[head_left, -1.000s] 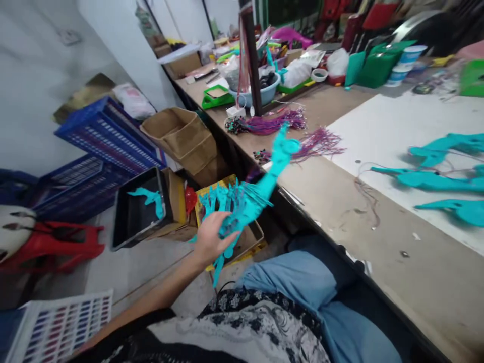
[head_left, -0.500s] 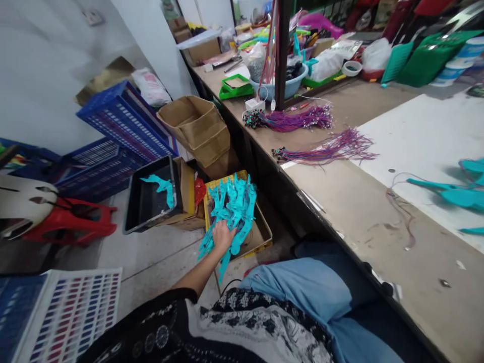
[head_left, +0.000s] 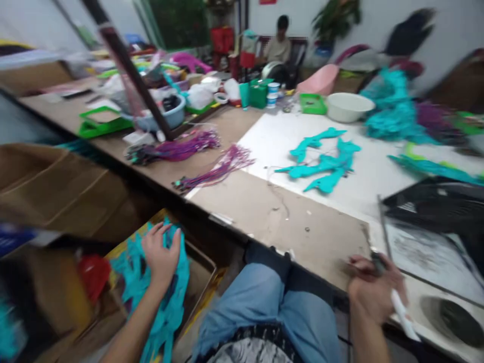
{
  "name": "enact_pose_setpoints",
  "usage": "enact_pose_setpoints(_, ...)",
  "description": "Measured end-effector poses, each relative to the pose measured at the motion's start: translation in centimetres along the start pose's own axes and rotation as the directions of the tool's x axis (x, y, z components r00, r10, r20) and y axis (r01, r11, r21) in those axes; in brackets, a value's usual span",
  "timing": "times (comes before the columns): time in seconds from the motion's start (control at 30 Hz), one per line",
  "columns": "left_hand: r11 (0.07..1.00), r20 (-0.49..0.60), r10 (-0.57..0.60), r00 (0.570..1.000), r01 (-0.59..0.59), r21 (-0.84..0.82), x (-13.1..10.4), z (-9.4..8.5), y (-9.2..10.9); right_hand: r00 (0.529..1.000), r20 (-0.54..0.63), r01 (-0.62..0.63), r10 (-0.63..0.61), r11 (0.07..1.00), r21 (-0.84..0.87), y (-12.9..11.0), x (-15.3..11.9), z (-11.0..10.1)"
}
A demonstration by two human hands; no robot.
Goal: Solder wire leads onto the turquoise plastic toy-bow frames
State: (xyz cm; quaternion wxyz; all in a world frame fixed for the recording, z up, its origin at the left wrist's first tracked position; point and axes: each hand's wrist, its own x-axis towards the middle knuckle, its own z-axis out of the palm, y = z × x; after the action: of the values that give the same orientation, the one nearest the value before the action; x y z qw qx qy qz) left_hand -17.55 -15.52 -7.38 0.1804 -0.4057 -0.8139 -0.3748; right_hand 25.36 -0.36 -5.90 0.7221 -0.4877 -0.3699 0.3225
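Observation:
At the lower left, my left hand (head_left: pixel 161 249) lies on a heap of turquoise plastic pieces (head_left: pixel 176 297) in a yellow crate (head_left: pixel 212 287). Its thumb and fingers are apart, and no piece is visibly gripped. Over the table's front edge, my right hand (head_left: pixel 376 292) is closed around a slim tool (head_left: pixel 377 259) with a dark grip and a thin metal tip. A white part sticks out below that hand; blur hides the tool's exact kind. Several turquoise pieces (head_left: pixel 321 169) lie on the white sheet (head_left: pixel 260 146) on the table.
Two bundles of purple wires (head_left: pixel 189 146) lie on the table's left part, near a slanting dark post (head_left: pixel 128 65). A dark mat (head_left: pixel 438 212) lies on the right. Behind stand a white basin (head_left: pixel 348 107) and a turquoise heap (head_left: pixel 393 111). A person (head_left: pixel 280 45) sits far back.
The view has swung right towards the table. My right hand with the slim tool has come into view. My left hand is still at the turquoise heap, its fingers now more spread.

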Motion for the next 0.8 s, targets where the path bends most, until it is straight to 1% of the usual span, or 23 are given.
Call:
enact_pose_setpoints(0.03, 0.985, 0.017, 0.119, 0.993, -0.116, -0.129, 2.1, 1.8, 3.1, 0.998, -0.049, 0.040, -0.039, 0.999, 0.019, 0.0, 0.0, -0.4)
enact_pose_setpoints(0.07, 0.942, 0.043, 0.240, 0.970, -0.222, -0.252, 4.0, 3.6, 6.6, 0.995, -0.073, 0.064, -0.061, 0.997, 0.038, 0.1, -0.2, -0.6)
enact_pose_setpoints(0.1, 0.877, 0.106, 0.367, 0.924, -0.307, -0.370, 5.5, 5.6, 10.4, 0.996, -0.071, 0.065, -0.061, 0.997, 0.052, 0.3, -0.5, -0.6)
enact_pose_setpoints(0.13, 0.805, 0.150, 0.487, 0.861, -0.376, -0.459, 6.8, 7.7, 14.2, 0.998, -0.050, 0.048, -0.045, 0.997, 0.059, 0.5, -0.8, -0.4)
enact_pose_setpoints(0.17, 0.760, 0.164, 0.557, 0.814, -0.419, -0.497, 7.8, 9.9, 18.0, 0.999, -0.033, 0.036, -0.034, 0.997, 0.062, 0.7, -1.1, -0.3)
enact_pose_setpoints(0.2, 0.724, 0.175, 0.608, 0.774, -0.451, -0.522, 8.5, 12.2, 21.6, 0.999, -0.018, 0.031, -0.030, 0.997, 0.063, 0.8, -1.3, -0.1)
enact_pose_setpoints(0.23, 0.689, 0.205, 0.664, 0.719, -0.481, -0.542, 9.0, 14.5, 25.0, 0.999, -0.005, 0.032, -0.032, 0.997, 0.064, 0.9, -1.5, -0.1)
enact_pose_setpoints(0.27, 0.675, 0.297, 0.716, 0.632, -0.516, -0.528, 9.2, 16.7, 27.9, 0.999, 0.012, 0.036, -0.037, 0.997, 0.063, 1.0, -1.6, -0.1)
enact_pose_setpoints(0.3, 0.689, 0.390, 0.720, 0.574, -0.529, -0.495, 9.2, 18.8, 30.6, 0.999, 0.024, 0.044, -0.046, 0.997, 0.063, 1.0, -1.6, -0.2)
enact_pose_setpoints(0.33, 0.718, 0.471, 0.696, 0.542, -0.527, -0.455, 9.1, 20.7, 32.8, 0.998, 0.030, 0.053, -0.055, 0.997, 0.064, 1.0, -1.7, -0.3)
enact_pose_setpoints(0.37, 0.747, 0.533, 0.662, 0.526, -0.517, -0.418, 8.9, 22.4, 34.7, 0.998, 0.031, 0.059, -0.061, 0.996, 0.067, 1.0, -1.6, -0.4)
enact_pose_setpoints(0.4, 0.776, 0.573, 0.626, 0.529, -0.499, -0.386, 8.8, 23.8, 36.2, 0.998, 0.036, 0.057, -0.060, 0.996, 0.071, 1.1, -1.6, -0.5)
enact_pose_setpoints(0.43, 0.801, 0.595, 0.592, 0.544, -0.477, -0.362, 8.7, 24.9, 37.3, 0.997, 0.044, 0.053, -0.057, 0.996, 0.077, 1.1, -1.6, -0.7)
enact_pose_setpoints(0.47, 0.823, 0.602, 0.562, 0.567, -0.452, -0.343, 8.9, 25.9, 38.1, 0.997, 0.056, 0.048, -0.053, 0.995, 0.086, 1.2, -1.6, -0.8)
enact_pose_setpoints(0.5, 0.845, 0.598, 0.531, 0.601, -0.425, -0.323, 9.4, 26.6, 38.7, 0.996, 0.073, 0.042, -0.049, 0.994, 0.097, 1.4, -1.6, -1.0)
enact_pose_setpoints(0.53, 0.872, 0.590, 0.487, 0.644, -0.391, -0.294, 10.1, 27.2, 39.0, 0.994, 0.097, 0.040, -0.050, 0.993, 0.109, 1.6, -1.6, -1.1)
enact_pose_setpoints(0.6, 0.927, 0.563, 0.375, 0.736, -0.302, -0.223, 12.5, 28.2, 39.2, 0.989, 0.130, 0.052, -0.069, 0.990, 0.134, 2.0, -1.6, -1.4)
enact_pose_setpoints(0.63, 0.949, 0.557, 0.314, 0.769, -0.252, -0.187, 14.0, 28.7, 39.2, 0.986, 0.143, 0.065, -0.086, 0.987, 0.146, 2.2, -1.6, -1.4)
enact_pose_setpoints(0.67, 0.967, 0.567, 0.254, 0.784, -0.202, -0.155, 15.5, 29.2, 39.1, 0.984, 0.150, 0.075, -0.099, 0.985, 0.154, 2.4, -1.7, -1.4)
enact_pose_setpoints(0.7, 0.980, 0.596, 0.199, 0.778, -0.152, -0.128, 17.1, 29.7, 39.0, 0.983, 0.148, 0.084, -0.108, 0.984, 0.160, 2.4, -1.7, -1.4)
enact_pose_setpoints(0.73, 0.989, 0.640, 0.149, 0.754, -0.105, -0.107, 18.4, 30.3, 38.8, 0.985, 0.137, 0.086, -0.109, 0.983, 0.161, 2.4, -1.8, -1.3)
enact_pose_setpoints(0.77, 0.994, 0.693, 0.105, 0.713, -0.058, -0.090, 19.6, 31.0, 38.7, 0.988, 0.119, 0.077, -0.097, 0.985, 0.155, 2.4, -1.9, -1.1)
enact_pose_setpoints(0.8, 0.997, 0.746, 0.066, 0.662, -0.014, -0.076, 20.4, 31.6, 38.7, 0.992, 0.094, 0.066, -0.081, 0.987, 0.148, 2.3, -2.1, -1.0)
